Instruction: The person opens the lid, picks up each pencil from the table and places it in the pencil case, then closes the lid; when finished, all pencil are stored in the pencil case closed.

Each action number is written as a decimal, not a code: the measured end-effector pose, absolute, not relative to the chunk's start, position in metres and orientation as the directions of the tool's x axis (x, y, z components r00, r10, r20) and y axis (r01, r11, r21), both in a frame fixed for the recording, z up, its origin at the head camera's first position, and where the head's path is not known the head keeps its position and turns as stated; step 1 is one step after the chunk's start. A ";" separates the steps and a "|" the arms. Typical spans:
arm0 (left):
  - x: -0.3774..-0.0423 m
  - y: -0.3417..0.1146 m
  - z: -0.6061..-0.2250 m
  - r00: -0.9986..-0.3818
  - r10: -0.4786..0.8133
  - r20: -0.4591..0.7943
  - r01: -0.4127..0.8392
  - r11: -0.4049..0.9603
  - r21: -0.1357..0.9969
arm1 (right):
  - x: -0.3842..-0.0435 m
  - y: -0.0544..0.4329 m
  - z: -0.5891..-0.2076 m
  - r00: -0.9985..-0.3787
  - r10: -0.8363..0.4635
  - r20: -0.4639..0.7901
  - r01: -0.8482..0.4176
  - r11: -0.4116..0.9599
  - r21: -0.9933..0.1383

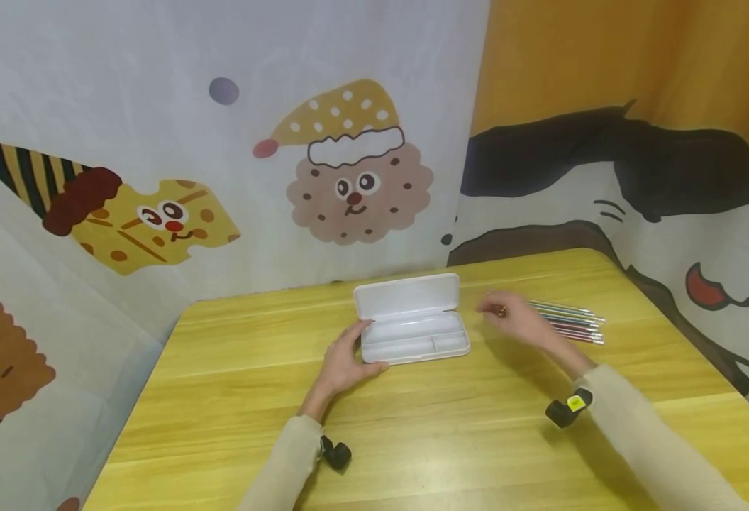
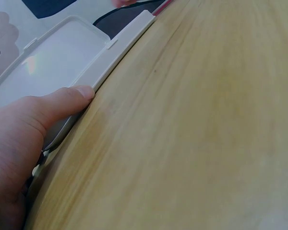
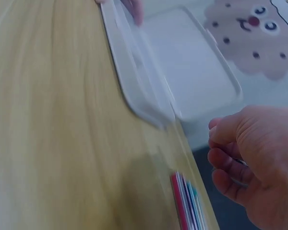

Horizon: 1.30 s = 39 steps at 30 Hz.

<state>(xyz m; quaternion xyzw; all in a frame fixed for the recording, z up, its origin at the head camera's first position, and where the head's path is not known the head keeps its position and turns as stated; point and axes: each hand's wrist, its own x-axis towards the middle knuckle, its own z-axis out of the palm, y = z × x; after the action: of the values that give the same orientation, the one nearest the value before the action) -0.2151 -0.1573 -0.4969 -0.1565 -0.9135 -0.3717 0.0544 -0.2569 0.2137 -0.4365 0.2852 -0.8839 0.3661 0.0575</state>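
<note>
A white pencil case (image 1: 415,348) lies on the table with its lid (image 1: 408,297) raised at the back; its compartments look bare. My left hand (image 1: 344,360) grips the case's left end, with the thumb (image 2: 72,101) on the front edge and the fingers toward the back. To the right of the case, my right hand (image 1: 516,319) hovers with loosely curled fingers (image 3: 225,160). No object shows plainly between them. A row of thin coloured pencils (image 1: 569,323) lies beside and partly behind this hand, white ends pointing right; their other ends are hidden in the head view.
The yellow wood-grain table (image 1: 413,433) ends just behind the case. A curtain (image 1: 234,142) with cartoon figures hangs along the table's far edge. Each forearm wears a small black wrist camera (image 1: 562,413).
</note>
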 end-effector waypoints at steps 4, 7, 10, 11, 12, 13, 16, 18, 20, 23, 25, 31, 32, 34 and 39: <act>-0.215 -0.157 -0.496 -0.948 0.239 0.209 0.317 0.677 0.665 | -0.245 0.241 -0.439 -0.840 -0.429 0.332 -0.540 0.605 -0.585; -0.215 -0.157 -0.496 -0.948 0.242 0.205 0.317 0.676 0.665 | -0.237 0.260 -0.444 -0.836 -0.408 0.367 -0.548 0.645 -0.532; -0.215 -0.157 -0.496 -0.949 0.244 0.200 0.314 0.673 0.669 | -0.228 0.276 -0.450 -0.830 -0.379 0.409 -0.550 0.681 -0.484; -0.215 -0.157 -0.496 -0.950 0.242 0.199 0.312 0.673 0.671 | -0.226 0.281 -0.452 -0.829 -0.367 0.421 -0.547 0.690 -0.475; -0.215 -0.157 -0.496 -0.950 0.240 0.198 0.310 0.674 0.670 | -0.224 0.286 -0.454 -0.826 -0.357 0.436 -0.546 0.699 -0.462; -0.215 -0.157 -0.496 -0.950 0.240 0.200 0.311 0.673 0.671 | -0.222 0.291 -0.457 -0.822 -0.351 0.449 -0.549 0.699 -0.458; -0.215 -0.158 -0.496 -0.948 0.243 0.207 0.318 0.674 0.666 | -0.217 0.305 -0.464 -0.807 -0.331 0.489 -0.553 0.712 -0.432; -0.216 -0.158 -0.496 -0.944 0.250 0.214 0.329 0.675 0.661 | -0.214 0.313 -0.467 -0.800 -0.319 0.508 -0.551 0.726 -0.413; -0.216 -0.157 -0.496 -0.944 0.251 0.213 0.328 0.676 0.660 | -0.212 0.318 -0.469 -0.797 -0.310 0.518 -0.542 0.745 -0.389; -0.216 -0.157 -0.496 -0.947 0.247 0.207 0.322 0.681 0.658 | -0.210 0.323 -0.470 -0.801 -0.300 0.518 -0.526 0.765 -0.371; -0.215 -0.157 -0.496 -0.948 0.246 0.202 0.317 0.682 0.659 | -0.208 0.325 -0.469 -0.801 -0.298 0.520 -0.522 0.774 -0.360; -0.215 -0.157 -0.495 -0.946 0.244 0.212 0.323 0.681 0.658 | -0.208 0.328 -0.469 -0.802 -0.289 0.523 -0.507 0.791 -0.341; -0.215 -0.157 -0.495 -0.947 0.243 0.212 0.322 0.681 0.657 | -0.208 0.328 -0.469 -0.804 -0.288 0.520 -0.505 0.793 -0.342; -0.215 -0.156 -0.495 -0.948 0.242 0.208 0.319 0.683 0.657 | -0.208 0.328 -0.470 -0.810 -0.286 0.512 -0.497 0.798 -0.340; -0.215 -0.157 -0.495 -0.951 0.238 0.197 0.309 0.690 0.655 | -0.209 0.330 -0.472 -0.829 -0.287 0.480 -0.481 0.805 -0.347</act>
<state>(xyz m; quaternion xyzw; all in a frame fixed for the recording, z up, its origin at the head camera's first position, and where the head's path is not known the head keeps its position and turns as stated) -0.2147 -0.1566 -0.4948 -0.1490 -0.9179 -0.3646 0.0482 -0.2090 0.3297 -0.4715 0.2071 -0.9273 0.2334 0.2069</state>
